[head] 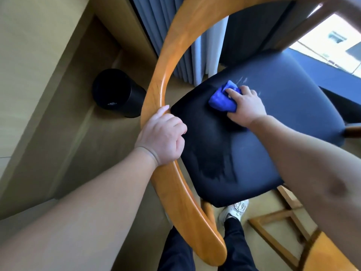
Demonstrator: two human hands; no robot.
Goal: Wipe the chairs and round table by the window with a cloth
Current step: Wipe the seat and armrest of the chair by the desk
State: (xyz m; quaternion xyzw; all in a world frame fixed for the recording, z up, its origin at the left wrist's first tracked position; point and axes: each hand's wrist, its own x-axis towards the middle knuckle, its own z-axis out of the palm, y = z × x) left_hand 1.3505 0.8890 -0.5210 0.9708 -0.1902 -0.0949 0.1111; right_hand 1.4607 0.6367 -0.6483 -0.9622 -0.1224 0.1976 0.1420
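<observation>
Fingers [232,92] of the right hand [245,108] bend over a bright blue bunched cloth [220,100] and pin it to the dark navy padded seat [283,118], toward the seat's far left part and just beside some pale scuff marks [244,80]. The left hand [162,137] is curled round the curved honey-coloured wooden back rail [168,61] at the seat's left edge. The cloth looks soft, light and limp, so it probably handles best wadded under the palm and pushed flat rather than pinched at a corner. The seat seems smooth and slightly yielding, and a darker patch at its near left may be damp. The rail looks rigid and glossy, a sound place to brace the chair, though possibly slippery. A black cylindrical bin [117,92] stands on the floor to the left, with grey pleated curtains [156,26] beyond.
</observation>
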